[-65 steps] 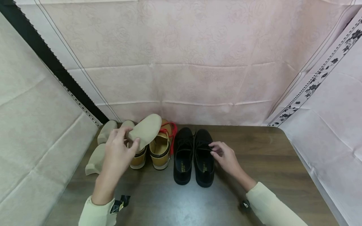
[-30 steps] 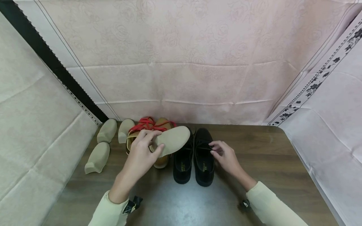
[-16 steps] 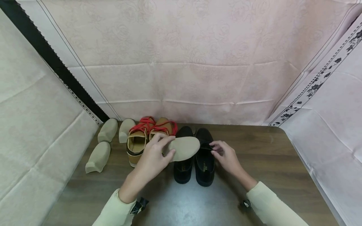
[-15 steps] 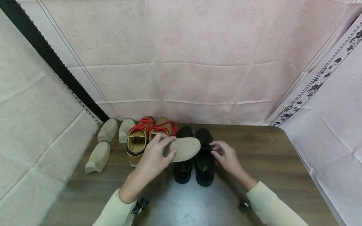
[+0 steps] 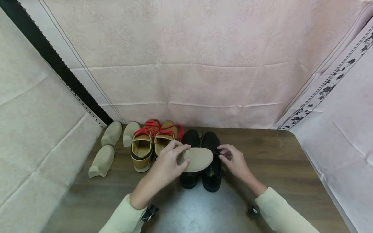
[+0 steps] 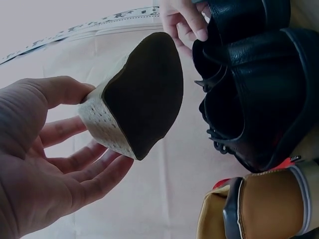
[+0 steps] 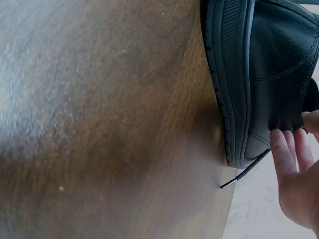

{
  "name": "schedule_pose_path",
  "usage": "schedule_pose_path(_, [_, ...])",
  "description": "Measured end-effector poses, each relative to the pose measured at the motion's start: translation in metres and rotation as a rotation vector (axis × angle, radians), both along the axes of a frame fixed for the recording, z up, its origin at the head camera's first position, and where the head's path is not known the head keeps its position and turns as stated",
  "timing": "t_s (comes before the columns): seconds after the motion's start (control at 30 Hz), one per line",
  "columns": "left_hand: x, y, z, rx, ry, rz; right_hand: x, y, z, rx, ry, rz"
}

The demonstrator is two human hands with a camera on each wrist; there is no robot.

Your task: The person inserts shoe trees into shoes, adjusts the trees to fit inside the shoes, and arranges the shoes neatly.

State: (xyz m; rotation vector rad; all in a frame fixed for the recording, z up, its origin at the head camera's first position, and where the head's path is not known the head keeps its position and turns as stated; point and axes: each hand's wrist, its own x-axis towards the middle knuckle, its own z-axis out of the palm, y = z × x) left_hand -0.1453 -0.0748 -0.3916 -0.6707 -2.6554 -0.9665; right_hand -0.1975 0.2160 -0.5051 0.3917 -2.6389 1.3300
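My left hand (image 5: pixel 166 161) holds a beige moulded shoe insert (image 5: pixel 200 160) between thumb and fingers, above a pair of black shoes. The insert covers parts of both, the left black shoe (image 5: pixel 188 182) and the right black shoe (image 5: pixel 212 178). In the left wrist view the insert's dark, flat side (image 6: pixel 147 97) faces the camera, clear of the shoes. My right hand (image 5: pixel 234 161) pinches the edge of the right black shoe near its laces. The right wrist view has those fingertips (image 7: pixel 276 137) against the black leather, a lace end (image 7: pixel 244 173) hanging beside them.
Tan shoes (image 5: pixel 141 163) with red laces (image 5: pixel 150 127) stand left of the black pair. Further left lie more beige inserts: one at the back (image 5: pixel 111 133), one beside it (image 5: pixel 130 134), one in front (image 5: pixel 102 161). Patterned cloth (image 5: pixel 189 84) walls the wooden surface (image 5: pixel 271 155).
My left hand has carried the shoe insert rightward, from above the tan shoes to over the black pair. My right hand has stayed at the right black shoe.
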Motion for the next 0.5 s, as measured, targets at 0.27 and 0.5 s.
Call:
schedule_pose_path(0.27, [0.002, 0.009, -0.002, -0.023, -0.032, -0.031, -0.001, 0.000, 0.000, 0.000, 0.022, 0.015])
schedule_pose_path(0.5, [0.002, 0.017, -0.005, -0.045, -0.011, -0.047, -0.002, 0.002, -0.002, 0.009, 0.020, 0.011])
